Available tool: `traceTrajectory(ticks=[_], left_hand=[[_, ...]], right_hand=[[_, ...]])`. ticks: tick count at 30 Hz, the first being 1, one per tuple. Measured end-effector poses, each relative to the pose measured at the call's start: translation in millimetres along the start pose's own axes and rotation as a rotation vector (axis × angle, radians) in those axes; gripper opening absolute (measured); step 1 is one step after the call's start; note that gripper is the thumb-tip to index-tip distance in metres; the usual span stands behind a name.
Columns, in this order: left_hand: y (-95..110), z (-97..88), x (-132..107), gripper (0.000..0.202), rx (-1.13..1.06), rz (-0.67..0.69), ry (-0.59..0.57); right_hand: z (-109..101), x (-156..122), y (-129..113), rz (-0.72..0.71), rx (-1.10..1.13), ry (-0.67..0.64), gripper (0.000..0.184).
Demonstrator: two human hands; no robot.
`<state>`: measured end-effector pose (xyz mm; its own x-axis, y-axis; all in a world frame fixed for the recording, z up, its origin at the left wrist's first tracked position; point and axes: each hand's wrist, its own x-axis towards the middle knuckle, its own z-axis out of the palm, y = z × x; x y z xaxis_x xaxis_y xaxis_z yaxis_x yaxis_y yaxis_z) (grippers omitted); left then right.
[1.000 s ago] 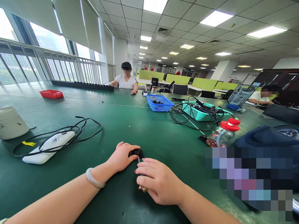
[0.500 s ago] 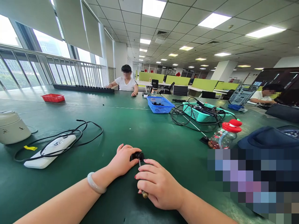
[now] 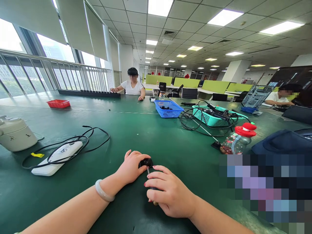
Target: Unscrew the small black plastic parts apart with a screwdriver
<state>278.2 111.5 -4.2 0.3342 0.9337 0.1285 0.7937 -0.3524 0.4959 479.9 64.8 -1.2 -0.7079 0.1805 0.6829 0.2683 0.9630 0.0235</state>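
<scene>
My left hand (image 3: 131,167) rests on the green table (image 3: 136,130) with its fingers pinched on a small black part (image 3: 146,162). My right hand (image 3: 168,191) is closed round a small screwdriver (image 3: 149,171); its thin metal shaft points up into the black part, and the brownish handle end pokes out below my fingers. A pale bangle sits on my left wrist. Both hands are near the table's front edge, touching each other at the part.
A white power strip (image 3: 57,157) with a black cable lies at left, beside a white pot (image 3: 16,133). A red-capped bottle (image 3: 237,139) and dark blue bag (image 3: 284,143) are at right. Blue basket (image 3: 168,108), teal basket (image 3: 212,117), red tray (image 3: 58,103) and two seated people are farther back.
The view has shifted slightly, so everything sits a little to the right. My hands keep the same hold on the part and the screwdriver.
</scene>
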Motion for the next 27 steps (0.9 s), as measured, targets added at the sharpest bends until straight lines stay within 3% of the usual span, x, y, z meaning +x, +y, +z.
traceTrajectory(ticks=[17,23,27], left_hand=[[-2.8,0.3,0.2,0.036,0.008,0.022,0.005],[0.7,0.6,0.9,0.035,0.025,0.014,-0.014],[3.2,-0.5,0.8,0.036,0.041,0.008,-0.023]], right_hand=[[-3.4,-0.3,3.4,0.020,-0.002,0.040,0.013],[-8.3,-1.4,11.3,0.069,0.069,0.120,0.014],[-6.6,-0.5,9.2,0.034,0.030,0.090,0.013]])
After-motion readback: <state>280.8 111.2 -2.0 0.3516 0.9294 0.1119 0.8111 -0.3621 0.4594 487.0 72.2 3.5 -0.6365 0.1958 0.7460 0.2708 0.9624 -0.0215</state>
